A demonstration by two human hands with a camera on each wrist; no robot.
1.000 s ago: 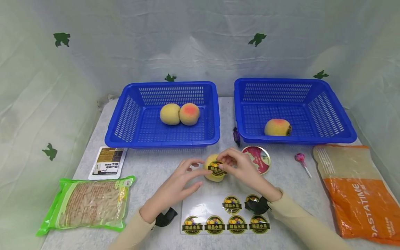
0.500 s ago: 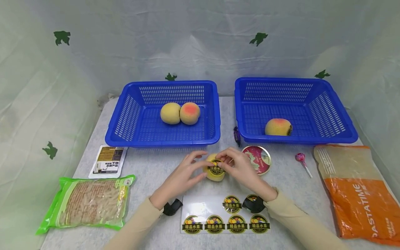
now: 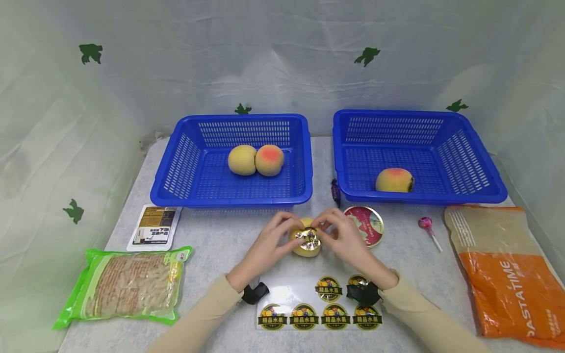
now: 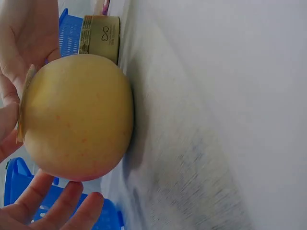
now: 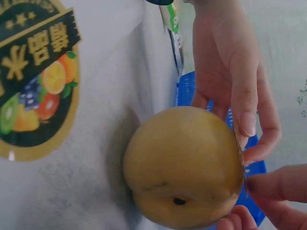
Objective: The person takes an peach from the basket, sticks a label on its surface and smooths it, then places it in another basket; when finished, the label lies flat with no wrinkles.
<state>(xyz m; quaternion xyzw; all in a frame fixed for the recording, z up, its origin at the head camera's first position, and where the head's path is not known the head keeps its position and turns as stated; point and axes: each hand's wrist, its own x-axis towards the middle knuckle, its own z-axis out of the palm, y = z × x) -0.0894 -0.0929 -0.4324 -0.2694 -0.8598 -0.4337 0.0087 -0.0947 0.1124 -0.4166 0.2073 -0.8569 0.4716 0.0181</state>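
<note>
A yellow peach (image 3: 307, 253) sits on the table between the hands, with a round black-and-gold fruit sticker (image 3: 309, 239) against its near side. My left hand (image 3: 270, 246) pinches the sticker's left edge between thumb and index finger, while other fingers reach beside the peach. On the opposite edge, my right hand (image 3: 346, 236) pinches the sticker with thumb and fingertip. In the left wrist view, the sticker (image 4: 24, 105) stands edge-on along the peach (image 4: 81, 117). The right wrist view shows a thin edge of it sticking out past the peach (image 5: 184, 158).
Below lies a clear sheet (image 3: 287, 289) with several stickers. The left blue basket (image 3: 229, 202) holds two peaches; the right blue basket (image 3: 419, 197) holds one. Nearby are a round tin (image 3: 371, 226), wrapped candy (image 3: 336, 192), lollipop (image 3: 425, 223), white pouch (image 3: 154, 228), green-edged bag (image 3: 132, 284) and orange bag (image 3: 507, 279).
My left hand has moved right and closed its thumb and index finger at the sticker's left edge. The sticker has tilted and now shines. My right hand stays at its right edge.
</note>
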